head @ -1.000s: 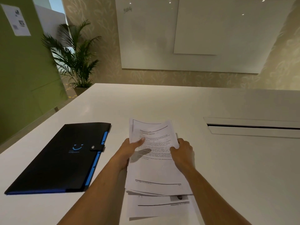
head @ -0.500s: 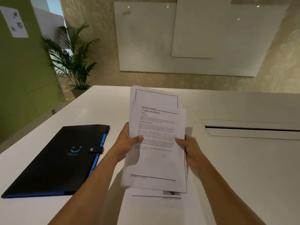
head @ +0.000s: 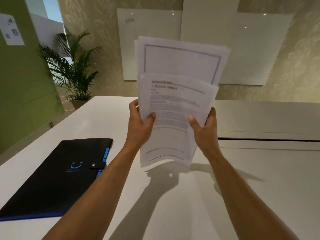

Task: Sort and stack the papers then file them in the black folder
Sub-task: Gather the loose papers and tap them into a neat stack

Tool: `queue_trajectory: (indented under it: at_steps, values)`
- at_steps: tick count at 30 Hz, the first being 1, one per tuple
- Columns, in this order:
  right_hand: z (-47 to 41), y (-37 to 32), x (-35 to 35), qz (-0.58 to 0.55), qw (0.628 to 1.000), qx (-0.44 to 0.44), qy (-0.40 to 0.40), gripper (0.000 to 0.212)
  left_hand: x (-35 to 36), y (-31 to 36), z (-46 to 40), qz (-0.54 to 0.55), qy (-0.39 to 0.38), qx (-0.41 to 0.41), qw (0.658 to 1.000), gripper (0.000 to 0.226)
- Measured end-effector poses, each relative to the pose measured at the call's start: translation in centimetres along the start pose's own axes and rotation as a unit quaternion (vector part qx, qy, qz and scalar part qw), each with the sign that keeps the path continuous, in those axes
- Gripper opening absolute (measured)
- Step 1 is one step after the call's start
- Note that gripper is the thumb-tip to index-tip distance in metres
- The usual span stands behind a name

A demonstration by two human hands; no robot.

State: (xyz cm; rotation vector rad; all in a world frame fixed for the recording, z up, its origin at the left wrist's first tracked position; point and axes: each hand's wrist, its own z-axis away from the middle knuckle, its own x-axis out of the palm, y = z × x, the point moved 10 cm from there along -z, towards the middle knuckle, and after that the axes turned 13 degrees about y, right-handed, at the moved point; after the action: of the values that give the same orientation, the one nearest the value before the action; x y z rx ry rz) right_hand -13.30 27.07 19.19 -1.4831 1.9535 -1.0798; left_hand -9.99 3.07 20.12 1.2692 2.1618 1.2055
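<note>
I hold a bundle of white printed papers (head: 174, 101) upright in the air above the white table (head: 259, 179). My left hand (head: 139, 125) grips the bundle's left edge and my right hand (head: 205, 129) grips its right edge, thumbs on the front sheet. The sheets are uneven: a bordered page sticks up behind the front text page. The black folder (head: 57, 177) with blue edging and a snap strap lies shut on the table, to the left of my left arm.
A long cable slot (head: 268, 139) is set into the table on the right. A potted palm (head: 72, 70) stands beyond the table's far left corner. A whiteboard (head: 242, 49) hangs on the far wall.
Both hands have lifted the papers off the table and raised them upright in front of me. No loose sheet lies on the table near me now. The folder has not moved.
</note>
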Motion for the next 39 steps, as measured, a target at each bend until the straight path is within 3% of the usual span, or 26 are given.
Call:
queue_trajectory:
  at_steps: [5,15,20,23,30,35,39]
  values:
    - [1.3,2.7,0.6,0.006,0.997,0.062,-0.041,0.065,-0.8,-2.1,1.2,-0.001,0.035,-0.032,0.999,0.057]
    - [2.5,5.0,1.6,0.018,0.995,0.091,-0.037,0.066,-1.2,-6.0,2.1,0.01,0.036,-0.107,0.994,0.052]
    - [2.4,5.1,1.6,0.038,0.996,0.077,-0.021,0.054,-1.4,-6.9,2.7,-0.011,0.055,-0.121,0.991,0.048]
    - [2.0,4.7,1.0,0.034,0.997,0.067,-0.011,0.059,-2.1,-5.8,2.1,-0.02,0.073,-0.089,0.993,0.056]
    - [0.2,-1.0,0.6,0.013,0.997,-0.073,0.034,0.109,-1.5,0.9,0.0,-0.017,0.083,0.067,0.994,0.096]
    - [-1.4,-4.3,1.8,0.117,0.977,-0.179,0.024,0.099,-0.9,2.9,-1.0,-0.108,0.082,0.158,0.978,0.084]
    - [-2.5,-4.6,2.4,0.166,0.973,-0.157,0.012,0.072,-0.6,3.5,-1.5,-0.181,0.083,0.18,0.963,0.062]
